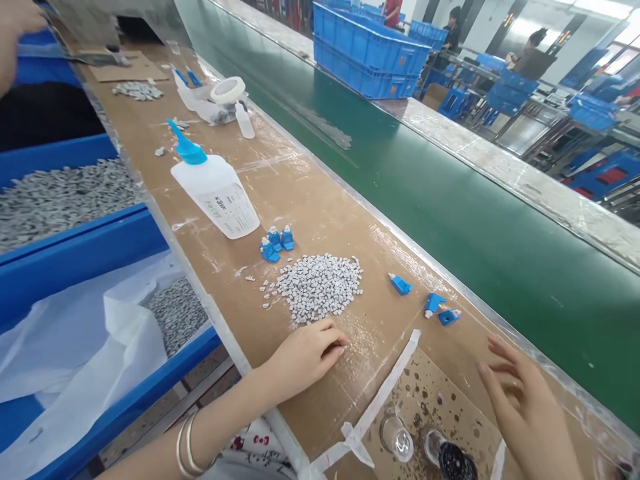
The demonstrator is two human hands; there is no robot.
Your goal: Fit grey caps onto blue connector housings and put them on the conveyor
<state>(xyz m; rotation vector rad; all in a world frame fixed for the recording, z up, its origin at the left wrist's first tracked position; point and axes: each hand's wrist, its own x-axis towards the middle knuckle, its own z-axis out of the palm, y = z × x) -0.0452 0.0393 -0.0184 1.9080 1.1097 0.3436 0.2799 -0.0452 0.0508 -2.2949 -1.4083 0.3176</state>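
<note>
As left hand [305, 355] curls, fingers [336, 347] touch grey pellet pile [319, 287] edge.

bright even light, soft shadows, warped edges

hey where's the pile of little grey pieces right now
In the head view, the pile of grey pieces lies mid-bench on the brown board, just beyond the left hand, right of the squeeze bottle.
</note>
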